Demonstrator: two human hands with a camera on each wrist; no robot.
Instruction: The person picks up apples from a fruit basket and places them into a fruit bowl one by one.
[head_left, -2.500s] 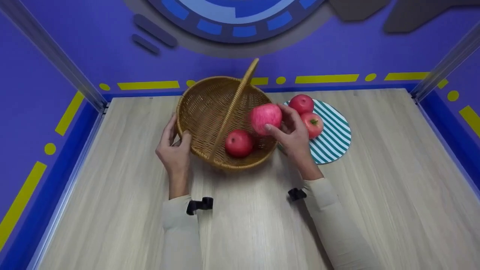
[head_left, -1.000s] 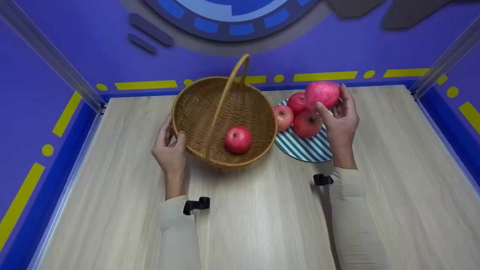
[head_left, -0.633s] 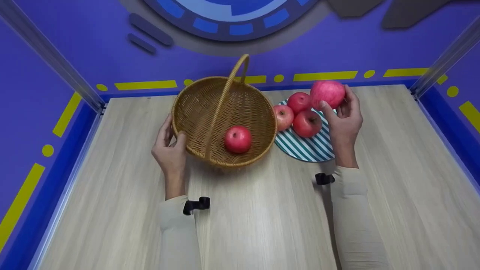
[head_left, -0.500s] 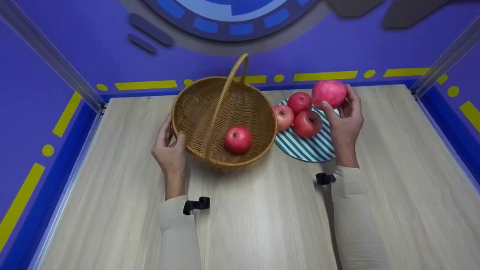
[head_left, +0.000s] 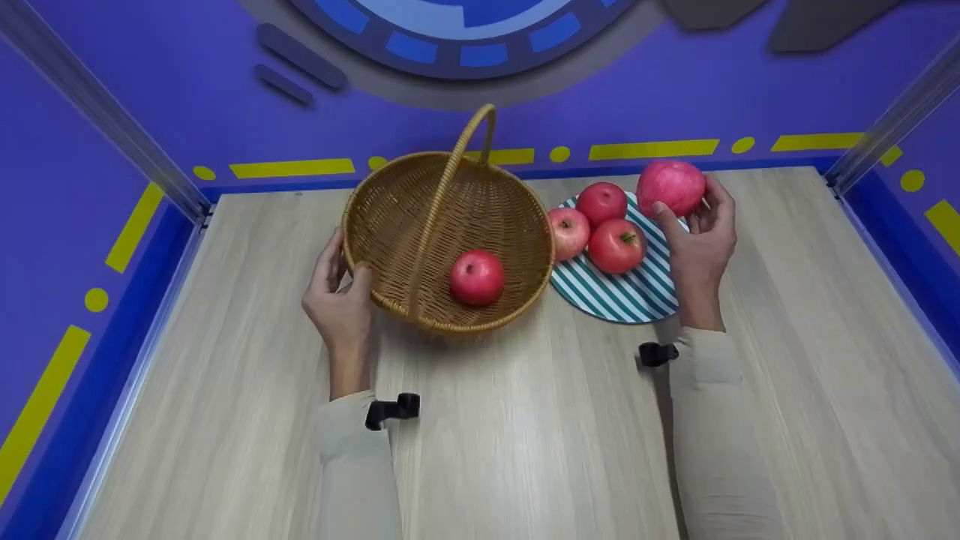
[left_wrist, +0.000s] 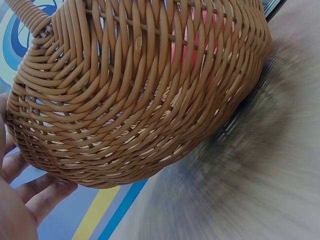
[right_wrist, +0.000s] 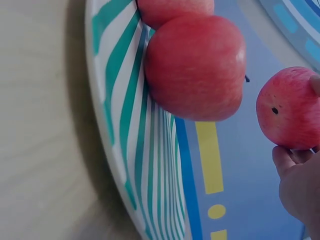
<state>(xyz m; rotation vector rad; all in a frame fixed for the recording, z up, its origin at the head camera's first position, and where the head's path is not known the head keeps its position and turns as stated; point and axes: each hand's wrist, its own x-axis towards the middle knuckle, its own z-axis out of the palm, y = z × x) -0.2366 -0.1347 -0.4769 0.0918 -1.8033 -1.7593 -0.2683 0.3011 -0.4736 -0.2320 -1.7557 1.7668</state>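
My left hand (head_left: 341,304) grips the left rim of a brown wicker basket (head_left: 390,225), thumb at the rim and fingers along the outside. In the left wrist view, those fingertips lie against the basket's woven wall (left_wrist: 135,100). Inside the basket lies one red apple (head_left: 478,277). My right hand (head_left: 703,240) holds a pinkish-red apple (head_left: 670,187) in the air by the plate's back right edge. On the green-and-white striped plate (head_left: 622,298) sit three apples: a paler one (head_left: 570,234) beside the basket, a red one (head_left: 602,202) behind, and another red one (head_left: 617,246) in front.
A light wooden table (head_left: 510,435) lies beneath everything. A blue-purple wall (head_left: 172,90) with yellow marks closes off the back, and similar panels stand at both sides. The basket's arched handle (head_left: 450,176) rises over its middle.
My right hand has carried its apple from over the basket rightward past the plate's apples, moving slowly in the last second. The left hand keeps its grip on the rim.
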